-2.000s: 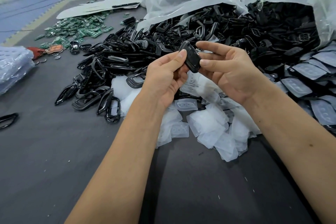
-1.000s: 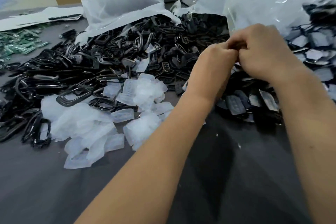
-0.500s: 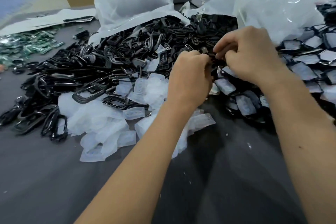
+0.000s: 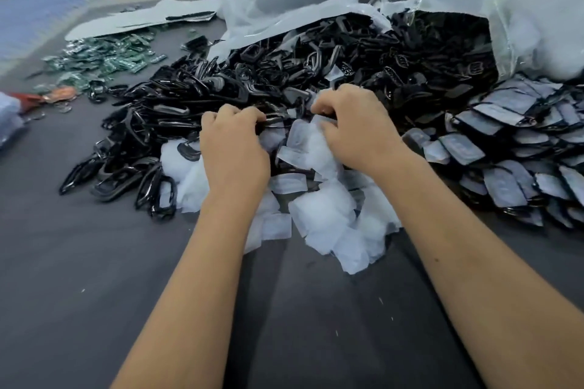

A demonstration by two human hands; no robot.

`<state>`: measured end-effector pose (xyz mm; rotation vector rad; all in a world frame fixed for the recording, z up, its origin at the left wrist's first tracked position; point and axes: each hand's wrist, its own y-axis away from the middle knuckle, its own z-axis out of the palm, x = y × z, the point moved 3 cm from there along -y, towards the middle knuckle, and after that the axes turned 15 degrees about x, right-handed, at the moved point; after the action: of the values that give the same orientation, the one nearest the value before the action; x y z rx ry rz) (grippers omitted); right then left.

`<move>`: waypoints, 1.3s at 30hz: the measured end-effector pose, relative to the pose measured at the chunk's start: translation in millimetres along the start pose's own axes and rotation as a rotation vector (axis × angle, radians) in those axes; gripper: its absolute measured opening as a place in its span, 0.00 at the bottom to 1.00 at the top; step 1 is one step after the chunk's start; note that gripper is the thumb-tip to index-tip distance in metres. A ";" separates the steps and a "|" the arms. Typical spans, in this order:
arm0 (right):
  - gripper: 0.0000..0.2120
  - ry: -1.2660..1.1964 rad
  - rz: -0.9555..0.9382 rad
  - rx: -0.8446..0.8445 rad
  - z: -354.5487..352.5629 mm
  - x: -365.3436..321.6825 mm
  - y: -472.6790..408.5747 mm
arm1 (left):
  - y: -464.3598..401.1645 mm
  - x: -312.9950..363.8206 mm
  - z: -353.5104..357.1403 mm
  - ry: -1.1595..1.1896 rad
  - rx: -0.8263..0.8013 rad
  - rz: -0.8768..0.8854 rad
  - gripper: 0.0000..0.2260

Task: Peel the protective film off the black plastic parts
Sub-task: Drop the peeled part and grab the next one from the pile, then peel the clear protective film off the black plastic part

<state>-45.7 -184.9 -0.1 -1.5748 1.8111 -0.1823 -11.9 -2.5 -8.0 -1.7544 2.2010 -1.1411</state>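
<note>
black part (image 4: 274, 121) between left hand (image 4: 233, 144), right hand (image 4: 354, 129)

Single head view, looking forward and down, close over table (image 4: 94, 294); no second view.

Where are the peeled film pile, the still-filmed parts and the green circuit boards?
Peeled film pile (image 4: 322, 215): head view, on a white sheet near its middle.
Still-filmed parts (image 4: 505, 148): head view, on one filmed face.
Green circuit boards (image 4: 104, 60): head view, mid-heap.

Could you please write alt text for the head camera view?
Two hands, left hand and right hand, fingers curled, work above a pile of peeled film on a grey table. Black plastic parts lie heaped beyond.
</note>
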 end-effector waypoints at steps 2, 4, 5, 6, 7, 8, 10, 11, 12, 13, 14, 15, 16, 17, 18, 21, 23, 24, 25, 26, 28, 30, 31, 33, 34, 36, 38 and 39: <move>0.17 0.090 0.036 0.070 -1.9 12.0 -0.5 | -5.0 -3.0 -1.1 0.027 0.017 -0.043 0.10; 0.22 0.205 0.026 0.078 -2.8 20.1 0.9 | -8.3 -5.4 -2.7 0.061 0.050 -0.077 0.05; 0.24 0.235 0.012 0.052 -1.6 21.6 2.2 | -9.0 -5.3 -3.2 0.090 0.075 -0.088 0.04; 0.26 0.240 0.005 0.023 0.1 22.0 3.7 | -9.4 -4.2 -3.5 0.129 0.102 -0.098 0.05; 0.26 0.233 0.006 0.010 1.4 22.3 5.1 | -9.6 -2.5 -3.7 0.175 0.127 -0.111 0.07; 0.26 0.218 0.009 0.018 1.9 22.6 5.6 | -10.0 -1.0 -4.0 0.226 0.147 -0.129 0.09; 0.22 0.175 0.027 0.075 -0.5 23.8 5.0 | -10.3 0.6 -3.8 0.333 0.173 -0.187 0.14; 0.19 0.150 0.042 0.110 -2.8 24.6 5.0 | -10.3 0.9 -3.8 0.378 0.184 -0.213 0.16; 0.17 0.126 0.059 0.143 -5.3 25.2 4.8 | -10.1 1.1 -3.8 0.412 0.194 -0.237 0.17; 0.14 0.100 0.073 0.174 -7.5 25.9 4.8 | -9.6 0.9 -4.2 0.440 0.203 -0.262 0.19; 0.12 0.073 0.086 0.206 -9.5 26.7 4.8 | -9.4 0.3 -4.9 0.458 0.214 -0.283 0.20; 0.10 0.049 0.100 0.242 -11.2 27.6 4.6 | -9.2 -0.4 -6.4 0.463 0.228 -0.299 0.22; 0.09 0.029 0.113 0.278 -12.6 28.0 4.5 | -9.6 -1.5 -8.4 0.461 0.245 -0.312 0.23; 0.08 0.013 0.124 0.312 -14.0 28.5 4.1 | -10.7 -3.4 -10.2 0.459 0.262 -0.330 0.24; 0.08 0.000 0.133 0.341 -14.9 29.3 3.8 | -11.9 -5.9 -11.4 0.467 0.276 -0.360 0.25; 0.08 -0.035 0.165 0.412 -17.1 30.2 4.5 | -15.0 -11.2 -8.6 0.593 0.267 -0.506 0.24; 0.08 -0.076 0.183 0.470 -19.0 28.6 4.4 | -15.4 -12.0 -7.2 0.702 0.269 -0.594 0.19; 0.07 -0.121 0.190 0.491 -20.0 26.1 4.2 | -15.5 -12.7 -7.2 0.728 0.287 -0.615 0.16; 0.06 -0.215 0.211 0.489 -19.6 24.0 3.2 | -15.7 -13.8 -7.5 0.746 0.308 -0.623 0.15; 0.05 -0.371 0.265 0.448 -17.1 22.2 2.0 | -15.9 -14.8 -7.7 0.778 0.325 -0.627 0.13; 0.09 -0.793 0.422 0.275 -7.9 15.9 3.0 | -16.6 -14.6 -6.8 0.861 0.316 -0.622 0.08; 0.13 -1.068 0.482 0.124 -0.1 8.2 7.2 | -17.3 -10.4 -4.0 0.898 0.236 -0.566 0.03; 0.14 -1.110 0.470 0.079 2.4 4.9 9.6 | -17.0 -6.6 -2.2 0.905 0.186 -0.518 0.05; 0.15 -1.136 0.432 0.026 5.9 0.2 13.5 | -16.0 1.3 1.5 0.931 0.096 -0.416 0.10; 0.15 -1.143 0.424 0.011 7.3 -1.1 14.9 | -15.6 4.5 2.7 0.948 0.066 -0.376 0.12; 0.17 -1.152 0.421 -0.007 9.0 -2.1 17.4 | -15.1 7.7 3.4 0.993 0.031 -0.352 0.18; 0.19 -1.158 0.407 -0.014 8.7 -2.4 18.5 | -15.1 7.3 4.4 1.046 0.000 -0.398 0.24; 0.20 -1.160 0.396 -0.013 8.2 -2.9 18.9 | -15.2 6.4 4.2 1.054 -0.008 -0.420 0.25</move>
<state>-56.1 -174.9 -15.1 -0.9183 1.1043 0.7740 0.2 -11.0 0.5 -1.9068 2.2485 -2.6318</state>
